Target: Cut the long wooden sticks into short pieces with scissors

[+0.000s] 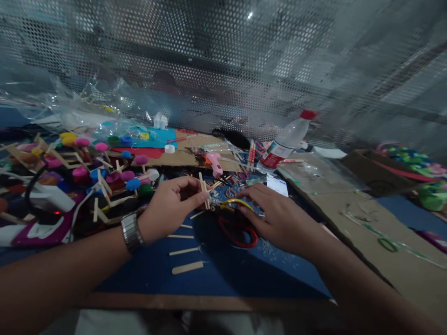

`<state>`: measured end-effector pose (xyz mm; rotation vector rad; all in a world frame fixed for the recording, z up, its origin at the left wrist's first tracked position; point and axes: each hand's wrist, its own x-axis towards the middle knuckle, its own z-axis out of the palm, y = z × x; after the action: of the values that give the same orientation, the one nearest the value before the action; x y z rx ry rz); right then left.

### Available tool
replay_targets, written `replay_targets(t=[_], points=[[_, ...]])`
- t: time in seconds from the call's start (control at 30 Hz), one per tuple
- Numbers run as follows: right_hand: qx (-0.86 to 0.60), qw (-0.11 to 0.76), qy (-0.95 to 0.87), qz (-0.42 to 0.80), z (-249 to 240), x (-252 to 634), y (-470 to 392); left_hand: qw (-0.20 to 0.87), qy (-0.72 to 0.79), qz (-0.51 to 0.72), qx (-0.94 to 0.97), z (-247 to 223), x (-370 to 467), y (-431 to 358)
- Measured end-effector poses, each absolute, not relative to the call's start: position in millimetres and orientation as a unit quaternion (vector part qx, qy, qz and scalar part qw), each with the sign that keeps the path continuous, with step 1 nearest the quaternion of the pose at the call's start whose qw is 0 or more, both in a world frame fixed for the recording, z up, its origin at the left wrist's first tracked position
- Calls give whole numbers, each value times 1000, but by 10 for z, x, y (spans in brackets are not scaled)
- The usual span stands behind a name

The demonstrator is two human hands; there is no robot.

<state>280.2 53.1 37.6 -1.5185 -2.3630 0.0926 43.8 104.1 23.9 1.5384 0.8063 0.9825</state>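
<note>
My left hand (174, 204), with a metal watch at its wrist, pinches a few thin wooden sticks (203, 190) between thumb and fingers. Beside them are the yellow-handled pliers (235, 202), their jaws close to the lower part of the sticks. Around the pliers' handles, the thumb and fingers of my right hand (272, 211) are closed; part of the grip is hard to make out. Just below lie red-handled scissors (240, 235), partly in shadow. Several cut wooden stick pieces (187, 267) rest in a column on the blue table surface (150, 274).
Stick constructions with colourful pompoms (104, 177) crowd the left, near a white plug (52, 197). Behind my hands lie a pink glue gun (215, 164), a bottle with a red cap (284, 142) and a lit phone (277, 185). Cardboard (342, 214) covers the right side.
</note>
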Motion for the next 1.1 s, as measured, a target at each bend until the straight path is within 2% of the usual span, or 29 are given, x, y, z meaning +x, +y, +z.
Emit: replay_targets(t=[0.2, 0.3, 0.5, 0.63, 0.93, 1.1], points=[[-525, 136, -839, 44, 265, 2914, 409, 532, 349, 419, 648, 218, 427, 1038], [-549, 128, -824, 56, 227, 2837, 379, 559, 345, 422, 624, 214, 434, 1036], [-558, 49, -828, 38, 250, 2625, 456, 595, 341, 407, 603, 218, 453, 1034], [-551, 29, -832, 50, 278, 2617, 565, 601, 329, 392, 614, 197, 443, 1042], [-546, 43, -829, 114, 273, 2653, 643, 623, 332, 376, 601, 185, 441, 1047], [-536, 84, -829, 140, 244, 2687, 678, 531, 298, 429, 667, 246, 410, 979]])
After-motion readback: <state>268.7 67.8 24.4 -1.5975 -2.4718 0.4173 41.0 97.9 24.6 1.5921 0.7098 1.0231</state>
